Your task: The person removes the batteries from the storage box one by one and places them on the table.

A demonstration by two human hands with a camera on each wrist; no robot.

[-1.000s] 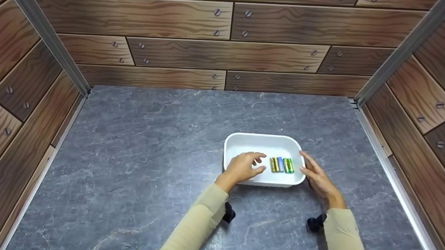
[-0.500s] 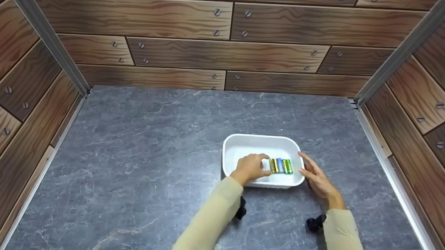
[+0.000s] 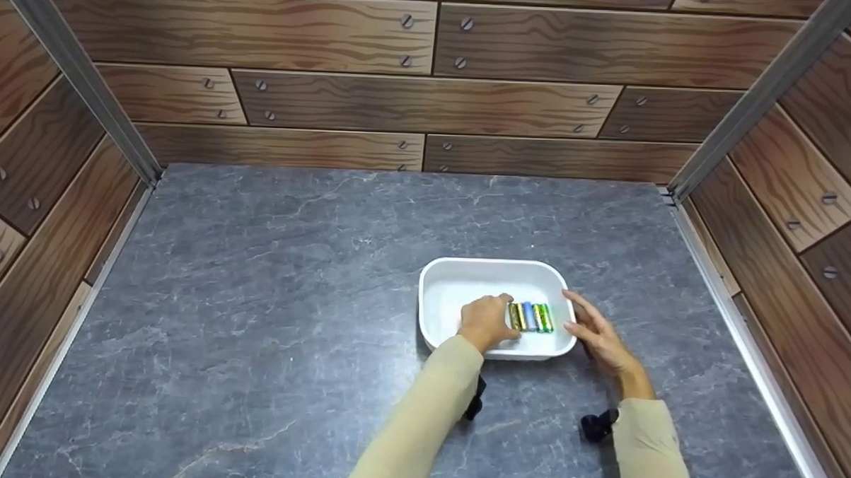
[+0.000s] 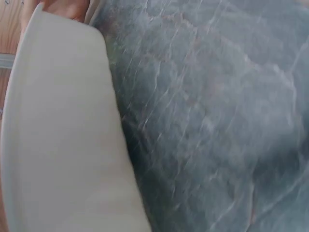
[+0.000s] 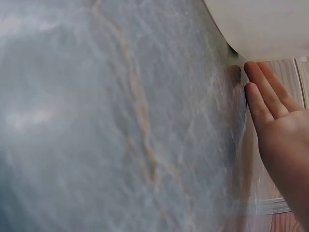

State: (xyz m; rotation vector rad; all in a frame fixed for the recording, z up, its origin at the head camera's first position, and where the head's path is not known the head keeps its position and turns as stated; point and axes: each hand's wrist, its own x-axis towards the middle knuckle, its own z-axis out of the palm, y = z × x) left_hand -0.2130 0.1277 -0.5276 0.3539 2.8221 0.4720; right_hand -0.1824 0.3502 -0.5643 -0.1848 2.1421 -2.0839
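Note:
A white plastic tub (image 3: 495,265) stands on the grey marbled table. In its right half lies a row of several batteries (image 3: 530,317), side by side, gold at the left, blue in the middle, green at the right. My left hand (image 3: 485,320) reaches into the tub; its thumb and fingers pinch the gold end battery (image 3: 513,316) by its two ends. My right hand (image 3: 606,342) touches the tub's right end with fairly straight fingers. In the right wrist view, its fingers (image 5: 270,96) lie extended by the tub's outer wall (image 5: 270,29). The tub hides the left hand's fingers in the left wrist view.
Grey marbled tabletop (image 3: 268,283) surrounds the tub. Wood-patterned panels (image 3: 319,34) rise at the back and both sides, with metal corner posts (image 3: 77,78). Dark wrist cameras (image 3: 598,425) sit under the sleeves.
My left hand has moved rightward within the tub to the left end of the battery row, its thumb and fingers closing around the end battery. My right hand stays at the tub's right end.

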